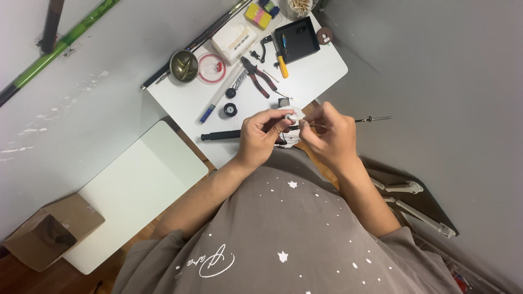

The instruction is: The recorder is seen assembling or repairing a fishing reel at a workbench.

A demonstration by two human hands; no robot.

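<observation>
While a small white rounded part [290,115] is pinched by the left hand [260,136], work is held over the white table [321,71].
A thin metal rod [370,118] is gripped in the clenched right hand [331,136].

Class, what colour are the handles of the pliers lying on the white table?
Red and black handles on the pliers, seen best in the head view.

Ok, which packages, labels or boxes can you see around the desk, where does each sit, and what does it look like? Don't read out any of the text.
White plastic container: far end of the white table, squarish, with a dark printed label on its side.
Yellow and pink block: far edge, beside the white container, small and rectangular.
Black tray: far right corner, shallow, rectangular.
Cardboard box: on the floor at lower left, brown, flaps partly open.
No screens or signs.
</observation>
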